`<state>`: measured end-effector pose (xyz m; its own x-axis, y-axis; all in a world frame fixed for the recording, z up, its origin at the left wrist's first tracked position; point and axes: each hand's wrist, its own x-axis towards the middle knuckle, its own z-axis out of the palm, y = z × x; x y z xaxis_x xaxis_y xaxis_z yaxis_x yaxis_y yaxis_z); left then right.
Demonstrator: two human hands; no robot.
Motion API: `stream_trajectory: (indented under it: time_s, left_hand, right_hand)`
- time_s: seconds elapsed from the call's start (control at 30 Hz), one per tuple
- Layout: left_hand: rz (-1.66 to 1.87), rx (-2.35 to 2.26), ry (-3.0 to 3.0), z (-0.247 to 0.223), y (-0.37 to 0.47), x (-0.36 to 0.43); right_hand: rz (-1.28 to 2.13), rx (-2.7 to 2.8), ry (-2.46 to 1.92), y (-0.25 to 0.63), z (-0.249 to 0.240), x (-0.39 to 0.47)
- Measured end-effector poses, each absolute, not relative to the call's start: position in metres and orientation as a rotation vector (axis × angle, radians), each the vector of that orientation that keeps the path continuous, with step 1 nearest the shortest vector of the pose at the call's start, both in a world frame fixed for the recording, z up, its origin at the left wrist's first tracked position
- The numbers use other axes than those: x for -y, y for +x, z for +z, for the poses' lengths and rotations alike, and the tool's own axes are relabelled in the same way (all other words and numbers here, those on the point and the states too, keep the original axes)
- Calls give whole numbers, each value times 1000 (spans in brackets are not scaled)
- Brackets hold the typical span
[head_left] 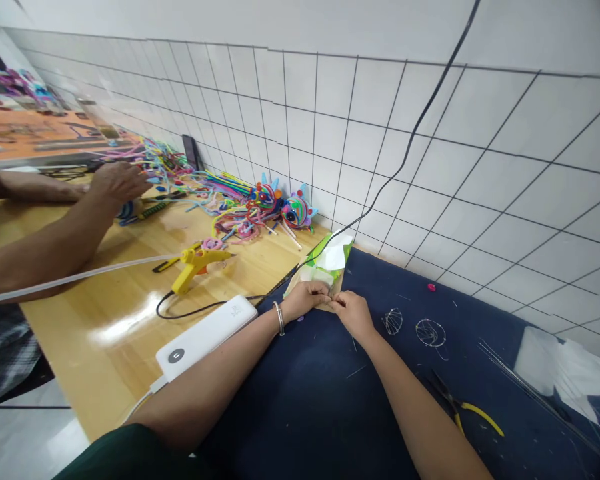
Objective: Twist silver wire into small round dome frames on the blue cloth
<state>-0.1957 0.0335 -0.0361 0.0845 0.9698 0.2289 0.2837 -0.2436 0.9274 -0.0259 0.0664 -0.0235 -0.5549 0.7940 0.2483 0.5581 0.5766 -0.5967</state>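
Observation:
My left hand (306, 300), with a bangle (279, 319) at the wrist, is closed in a pinch. Its fingertips meet those of my right hand (353, 315), which is pinched too. What they grip between them is too small to make out. Just beneath and behind the fingers lie a green packet (314, 256) and a piece of white paper (338, 252), close to the wall. To the right of my right hand, two small round wire shapes (431, 333) rest on the dark blue cloth (310, 400).
Yellow-handled pliers (480, 413) and thin wires (515, 370) lie at the right. A white power bank (207, 337) and yellow glue gun (195, 265) sit left, near colourful pipe cleaners (230, 213). Another person's hand (120, 183) works there. A black cable (405, 153) hangs across.

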Motion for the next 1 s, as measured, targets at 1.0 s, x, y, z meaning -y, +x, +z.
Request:
stream_trajectory:
  time_s: [1.0]
  left_hand:
    - [1241, -1377, 1667, -35, -181, -30]
  right_hand:
    - [357, 2447, -1238, -24, -23, -59]
